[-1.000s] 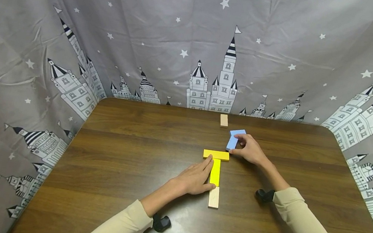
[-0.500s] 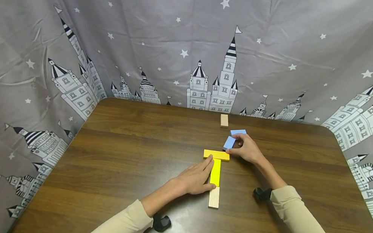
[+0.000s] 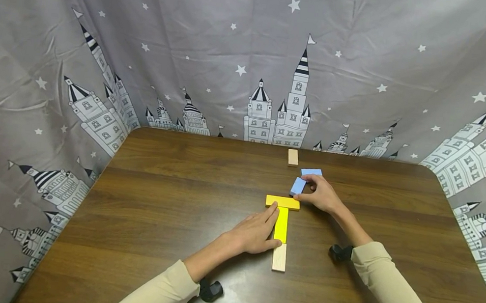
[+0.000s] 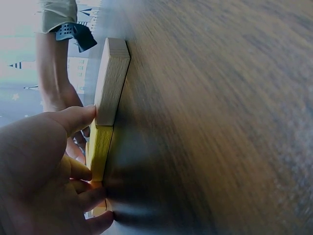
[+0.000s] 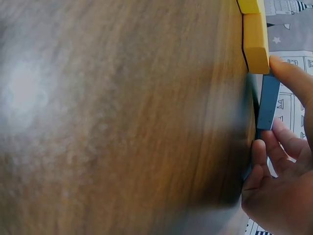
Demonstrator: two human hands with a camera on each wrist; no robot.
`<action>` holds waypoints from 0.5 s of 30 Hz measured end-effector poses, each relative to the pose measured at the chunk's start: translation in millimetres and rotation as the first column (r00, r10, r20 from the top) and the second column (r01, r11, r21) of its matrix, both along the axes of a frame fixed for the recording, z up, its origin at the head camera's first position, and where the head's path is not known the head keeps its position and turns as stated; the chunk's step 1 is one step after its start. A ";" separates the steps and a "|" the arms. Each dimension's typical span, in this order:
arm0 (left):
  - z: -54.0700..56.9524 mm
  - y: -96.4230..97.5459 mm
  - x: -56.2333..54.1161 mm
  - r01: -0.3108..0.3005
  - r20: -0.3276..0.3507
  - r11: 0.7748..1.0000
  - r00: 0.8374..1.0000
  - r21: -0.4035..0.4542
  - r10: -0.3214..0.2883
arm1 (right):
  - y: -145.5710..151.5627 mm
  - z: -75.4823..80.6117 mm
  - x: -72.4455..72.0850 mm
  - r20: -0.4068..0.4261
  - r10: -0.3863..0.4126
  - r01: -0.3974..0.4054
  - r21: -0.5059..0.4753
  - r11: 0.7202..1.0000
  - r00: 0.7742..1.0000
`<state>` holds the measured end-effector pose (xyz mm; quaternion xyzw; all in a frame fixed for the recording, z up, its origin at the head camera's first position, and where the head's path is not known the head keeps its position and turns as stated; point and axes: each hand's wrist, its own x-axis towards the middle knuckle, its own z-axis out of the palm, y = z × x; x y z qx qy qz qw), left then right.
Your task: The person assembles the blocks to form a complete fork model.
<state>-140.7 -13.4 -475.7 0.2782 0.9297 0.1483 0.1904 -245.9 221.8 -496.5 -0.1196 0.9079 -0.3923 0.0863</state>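
Between thumb and fingers my right hand (image 3: pixel 323 194) pinches a blue wooden block (image 3: pixel 298 186), tilted just behind the crosswise yellow block (image 3: pixel 282 202). In the right wrist view the blue block's (image 5: pixel 268 103) end lies close to the yellow block (image 5: pixel 255 41); whether they touch I cannot tell. A second blue block (image 3: pixel 311 172) lies behind, partly covered by my fingers. My left hand (image 3: pixel 253 231) rests with extended fingers along the left side of a lengthwise yellow block (image 3: pixel 281 224). Its thumb touches near the joint with the plain wood block (image 3: pixel 279 257).
Another plain wood block (image 3: pixel 293 157) lies near the back edge of the brown table (image 3: pixel 166 202). A grey curtain (image 3: pixel 218 45) printed with castles and stars hangs around the table's back and sides.
My right hand has pulled the pinched blue block slightly left and toward me, apart from the second blue block. My left hand has stayed in place.
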 end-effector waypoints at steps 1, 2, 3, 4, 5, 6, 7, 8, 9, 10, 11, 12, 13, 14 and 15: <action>-0.1 0.0 0.1 0.000 0.001 1.000 1.000 0.001 0.000 | 0.1 -0.2 0.2 -0.001 0.001 -0.001 0.000 1.000 1.000; -0.1 0.0 0.1 0.001 0.001 1.000 1.000 0.002 -0.001 | 0.1 0.1 0.6 0.000 0.001 -0.001 0.000 1.000 1.000; -0.2 0.0 0.2 0.001 0.002 1.000 1.000 0.003 -0.001 | 0.2 0.3 0.8 0.000 0.000 0.000 -0.002 1.000 1.000; -0.3 0.1 0.2 0.001 0.001 1.000 1.000 0.003 -0.001 | 0.1 -0.1 0.9 0.000 0.000 0.000 -0.003 1.000 1.000; -0.4 0.0 0.1 0.000 0.001 1.000 1.000 0.004 0.000 | 0.0 -0.1 0.9 -0.003 -0.001 0.001 -0.005 1.000 1.000; -0.5 0.1 0.0 0.001 0.000 1.000 1.000 0.003 -0.001 | 0.0 -0.3 1.0 -0.009 -0.001 0.000 -0.006 1.000 1.000; -0.7 0.1 -0.1 0.001 -0.001 1.000 1.000 0.003 -0.001 | 0.0 -0.7 1.0 -0.012 -0.003 0.003 -0.008 1.000 1.000; -0.8 0.1 -0.1 0.001 -0.002 1.000 1.000 0.004 -0.001 | 0.0 -1.0 1.1 -0.016 -0.005 0.005 -0.009 1.000 1.000; -1.0 0.1 -0.1 0.000 -0.002 1.000 1.000 0.004 0.000 | 0.1 -1.4 1.2 -0.023 -0.004 0.004 -0.009 1.000 1.000; -1.1 0.1 -0.1 0.000 -0.003 1.000 1.000 0.004 0.000 | 0.2 -1.8 1.3 -0.029 -0.003 0.003 -0.008 1.000 1.000; -1.2 0.1 -0.2 0.000 -0.003 1.000 1.000 0.004 0.000 | 0.5 -2.2 1.3 -0.037 -0.001 0.001 -0.008 1.000 0.999; -1.2 0.0 -0.2 0.000 -0.002 1.000 1.000 0.004 0.000 | 0.8 -2.4 1.3 -0.039 0.000 -0.001 -0.009 1.000 0.999; -1.3 0.0 -0.2 0.000 -0.002 1.000 1.000 0.004 0.000 | 1.1 -2.5 1.1 -0.038 0.000 0.000 -0.011 1.000 0.999; -1.3 0.0 -0.2 0.000 -0.002 1.000 1.000 0.004 0.000 | 1.4 -2.7 1.1 -0.041 0.004 -0.005 -0.010 1.000 0.999; -1.4 0.0 -0.2 0.000 -0.002 1.000 1.000 0.003 0.000 | 1.7 -2.9 1.0 -0.044 0.008 -0.009 -0.008 1.000 0.999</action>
